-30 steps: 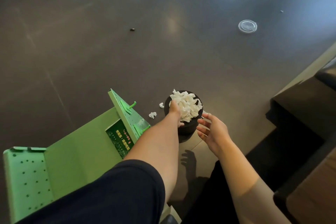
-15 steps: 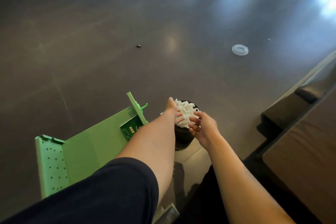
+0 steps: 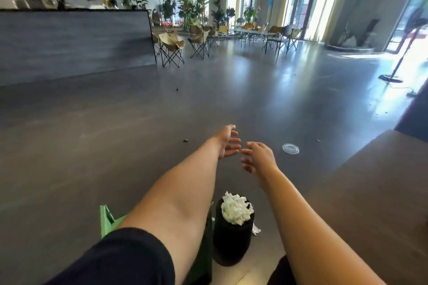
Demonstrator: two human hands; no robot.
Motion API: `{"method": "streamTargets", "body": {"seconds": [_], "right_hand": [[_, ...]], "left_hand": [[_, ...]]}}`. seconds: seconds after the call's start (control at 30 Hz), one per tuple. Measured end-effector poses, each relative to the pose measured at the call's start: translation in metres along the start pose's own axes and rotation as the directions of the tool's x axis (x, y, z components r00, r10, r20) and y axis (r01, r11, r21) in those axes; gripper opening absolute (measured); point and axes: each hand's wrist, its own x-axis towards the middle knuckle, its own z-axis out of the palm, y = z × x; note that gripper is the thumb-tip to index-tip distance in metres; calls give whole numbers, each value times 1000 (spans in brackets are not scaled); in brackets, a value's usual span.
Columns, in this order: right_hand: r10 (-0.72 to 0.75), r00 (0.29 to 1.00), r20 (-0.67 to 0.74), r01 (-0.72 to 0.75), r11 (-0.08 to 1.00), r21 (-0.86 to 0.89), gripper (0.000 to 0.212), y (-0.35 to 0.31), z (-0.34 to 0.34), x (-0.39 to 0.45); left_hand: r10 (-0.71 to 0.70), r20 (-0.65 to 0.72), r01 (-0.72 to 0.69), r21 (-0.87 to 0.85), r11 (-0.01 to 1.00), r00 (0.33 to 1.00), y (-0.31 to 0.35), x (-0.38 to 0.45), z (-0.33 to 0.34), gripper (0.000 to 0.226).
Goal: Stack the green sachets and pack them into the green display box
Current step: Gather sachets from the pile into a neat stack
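**A:** Where does the green box (image 3: 107, 220) sit from the hands?

**B:** Back toward the person, at about seven o'clock from the hands and low in the view. Only a corner shows, poking out from under the left forearm. Its long axis can't be read now, because the arm and the dark sleeve (image 3: 125, 259) cover most of it.

**A:** And the hands?

**B:** Both are stretched out over the floor (image 3: 92, 141), well apart from the box. The left hand (image 3: 228, 143) has its fingers spread and holds nothing; the right hand (image 3: 258, 157) is loosely spread too, also empty. They are close together, fingertips nearly meeting.

**A:** Which is nearer the box?

**B:** The left arm, which lies right across it. The black pot (image 3: 232, 236) heaped with white scraps (image 3: 236, 209) stands just beside the box at its three o'clock, between the forearms. No green sachets show anywhere.

**A:** What differs from half a second ago?

**B:** Then both hands were on the scraps at the pot's mouth. Now they have lifted away to twelve o'clock, and the view has swung up to the room.
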Motion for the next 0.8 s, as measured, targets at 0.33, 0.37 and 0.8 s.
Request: {"method": "streamTargets", "body": {"seconds": [0.33,0.37,0.8], "right_hand": [[-302,928,-221,258,944,-206,15,-71,-136,-99],[-320,913,-254,265,937,-226,16,-76,-155,-105],[-249,837,-487,-408,307,-860,78,-23,-396,-173]], "left_hand": [[144,276,-166,57,985,950,27,-113,146,32],[149,305,-176,62,983,941,26,-118,162,32],[366,558,-642,449,622,745,-67,-125,390,13]]}}
